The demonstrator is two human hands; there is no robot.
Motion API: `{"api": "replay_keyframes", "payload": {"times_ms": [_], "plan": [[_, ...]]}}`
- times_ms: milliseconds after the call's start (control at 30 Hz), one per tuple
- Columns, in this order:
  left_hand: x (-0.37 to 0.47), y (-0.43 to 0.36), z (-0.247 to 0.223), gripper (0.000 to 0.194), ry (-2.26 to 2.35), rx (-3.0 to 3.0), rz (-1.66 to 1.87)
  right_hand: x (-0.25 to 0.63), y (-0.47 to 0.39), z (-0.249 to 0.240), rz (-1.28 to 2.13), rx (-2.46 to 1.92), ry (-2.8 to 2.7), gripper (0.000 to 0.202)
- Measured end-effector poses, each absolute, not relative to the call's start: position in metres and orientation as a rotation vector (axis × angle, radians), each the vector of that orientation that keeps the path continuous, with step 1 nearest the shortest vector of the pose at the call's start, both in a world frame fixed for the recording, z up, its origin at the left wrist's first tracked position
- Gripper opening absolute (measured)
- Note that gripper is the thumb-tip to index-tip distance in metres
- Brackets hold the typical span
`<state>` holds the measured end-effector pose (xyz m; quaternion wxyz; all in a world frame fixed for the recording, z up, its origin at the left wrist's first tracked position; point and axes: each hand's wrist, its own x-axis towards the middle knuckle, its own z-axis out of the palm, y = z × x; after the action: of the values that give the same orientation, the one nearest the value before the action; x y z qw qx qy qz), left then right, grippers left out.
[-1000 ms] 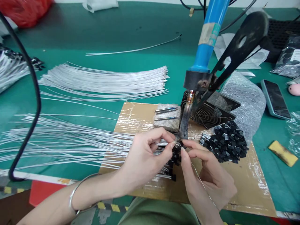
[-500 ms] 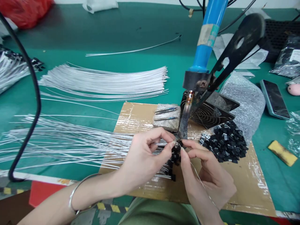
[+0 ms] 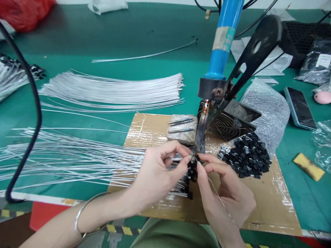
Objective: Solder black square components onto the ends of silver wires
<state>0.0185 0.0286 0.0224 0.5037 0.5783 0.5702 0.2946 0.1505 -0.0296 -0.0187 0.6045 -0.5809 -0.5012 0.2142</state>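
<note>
A blue-handled soldering iron [image 3: 217, 63] is clamped tip-down on a black metal bracket [image 3: 254, 50]. My left hand [image 3: 165, 168] is closed in a pinch just left of its tip. What those fingers hold is too small and hidden to name. My right hand [image 3: 224, 193] pinches a thin solder wire [image 3: 219, 198] close to the iron's tip, and the wire's loose length trails down across the palm. Beneath the fingers lie black-ended white wires [image 3: 124, 160], spread to the left over a cardboard sheet [image 3: 269, 199].
A heap of small black connectors [image 3: 247, 156] sits to the right, near a black fan [image 3: 230, 124]. Spare iron tips rest on a grey block [image 3: 182, 136]. Behind lies a bundle of white wires [image 3: 116, 89]. A phone [image 3: 300, 106] and a yellow sponge [image 3: 309, 167] are at far right.
The whole view has shifted slightly, so everything appears a little further left. Both hands keep their pinches at the iron's tip, with almost no visible movement.
</note>
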Motion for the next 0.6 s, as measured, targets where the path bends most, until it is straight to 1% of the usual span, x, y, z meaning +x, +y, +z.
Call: {"api": "replay_keyframes", "payload": {"times_ms": [600], "plan": [[0.0185,0.0271,0.0256,0.013,1.362,1.441,0.748,0.1484,-0.0289,-0.0146,0.449,-1.337,-1.168,0.015]]}}
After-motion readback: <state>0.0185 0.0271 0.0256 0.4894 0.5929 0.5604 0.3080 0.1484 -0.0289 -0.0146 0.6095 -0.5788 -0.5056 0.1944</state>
